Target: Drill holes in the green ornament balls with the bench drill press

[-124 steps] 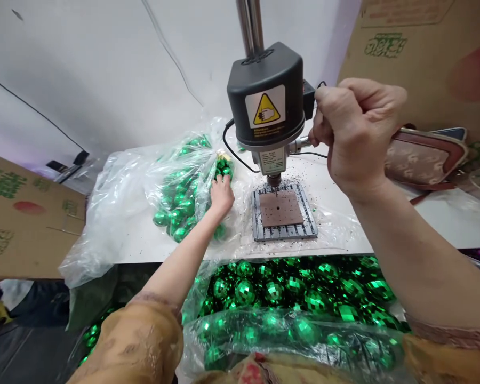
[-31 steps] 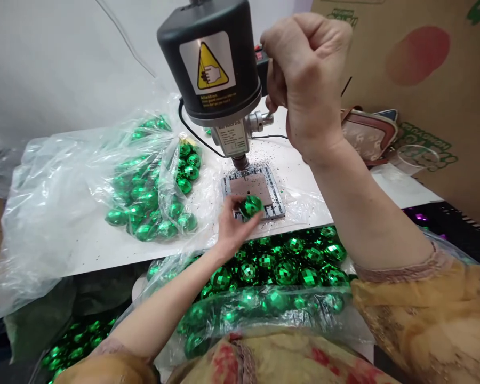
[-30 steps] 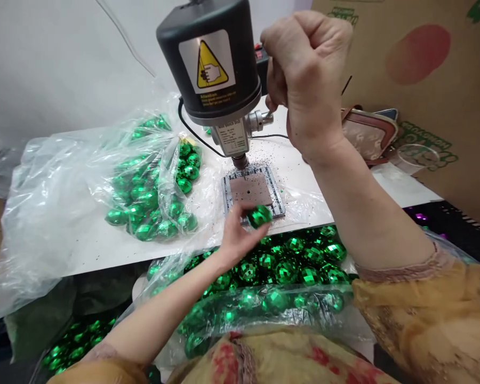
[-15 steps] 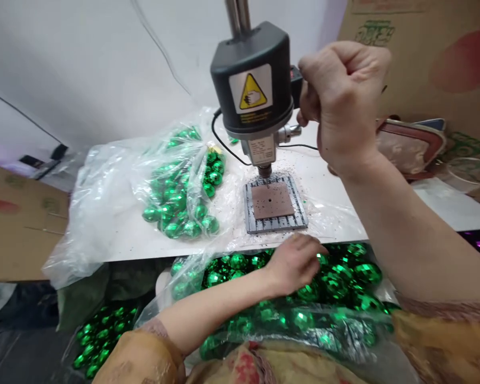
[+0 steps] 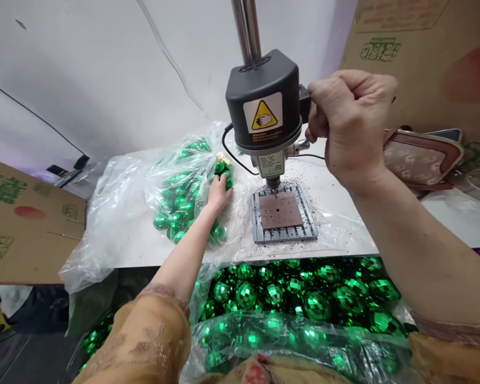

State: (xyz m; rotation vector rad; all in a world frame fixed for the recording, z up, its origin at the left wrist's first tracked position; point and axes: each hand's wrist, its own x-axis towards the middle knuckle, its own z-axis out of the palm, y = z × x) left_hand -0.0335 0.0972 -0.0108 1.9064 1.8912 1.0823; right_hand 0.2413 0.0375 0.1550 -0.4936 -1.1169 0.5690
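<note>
My left hand [image 5: 219, 193] rests at the neck of a clear plastic bag [image 5: 176, 205] filled with green mirrored ball ornaments, its fingers on a cluster of them. Whether it grasps a ball through the plastic is hidden. My right hand [image 5: 352, 120] is a closed fist on the feed lever [image 5: 304, 144] of a black-headed bench drill press [image 5: 264, 101]. Beneath the chuck lies a grey slotted drill plate [image 5: 284, 216] with a brown square pad [image 5: 280, 209], and nothing stands on it.
A large heap of green mirrored balls [image 5: 288, 298] lies in plastic in front of the white table [image 5: 136, 250], with more on the floor at lower left. Black drilling specks dot the table. Cardboard boxes [image 5: 24, 218] stand at both sides, and a handbag [image 5: 422, 162] sits at right.
My left hand has gone from holding a green ball over the drill plate, through the front heap, to the bag on the table. My right hand stays on the lever.
</note>
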